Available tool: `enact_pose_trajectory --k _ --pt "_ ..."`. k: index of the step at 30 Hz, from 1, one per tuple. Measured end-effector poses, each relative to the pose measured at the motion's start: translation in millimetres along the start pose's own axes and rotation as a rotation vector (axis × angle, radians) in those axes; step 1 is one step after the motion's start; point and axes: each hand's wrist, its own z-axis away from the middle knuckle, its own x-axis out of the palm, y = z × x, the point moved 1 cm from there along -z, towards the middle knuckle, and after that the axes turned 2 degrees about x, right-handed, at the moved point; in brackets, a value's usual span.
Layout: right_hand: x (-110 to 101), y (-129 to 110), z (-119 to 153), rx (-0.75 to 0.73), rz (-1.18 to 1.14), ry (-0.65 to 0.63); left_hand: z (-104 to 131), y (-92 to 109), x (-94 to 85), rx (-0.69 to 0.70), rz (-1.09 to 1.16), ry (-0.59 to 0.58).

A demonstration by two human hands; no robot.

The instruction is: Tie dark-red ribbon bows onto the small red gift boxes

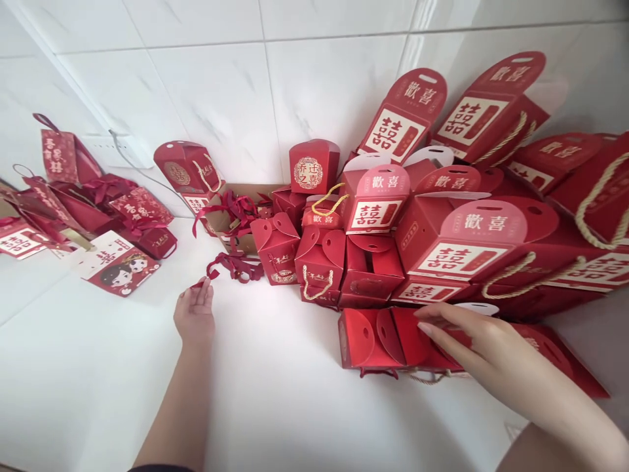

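My left hand (197, 311) is over the white surface, its fingers closed on the end of a dark red ribbon (212, 270). That ribbon trails back to a tangled ribbon pile (240, 269) lying in front of a brown carton. My right hand (469, 334) reaches across the front row of boxes with fingers outstretched and the thumb a little apart. Its fingertips are at the raised flap of a red gift box (410, 334), which lies beside another closed red box (366, 337). The palm hides part of the boxes beneath.
Red boxes with rope handles (472, 242) are stacked high at the right against a tiled wall (334, 78). Ribbons fill a brown carton (246, 246) at the back. Several more gift boxes (118, 265) stand at the left near a wall socket (115, 152) and cable.
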Motion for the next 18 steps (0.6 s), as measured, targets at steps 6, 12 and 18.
enact_pose_trajectory --k 6,12,18 --pt "-4.0 3.1 6.4 -0.001 0.001 0.055 10.8 37.1 3.9 0.151 0.168 0.089" --pt "-8.2 -9.8 9.5 -0.046 -0.019 0.001 13.3 140.0 9.1 0.365 0.425 0.135" --pt "-13.5 -31.1 18.0 -0.108 -0.118 -0.070 67.0 196.7 48.7 0.327 0.333 -0.102"
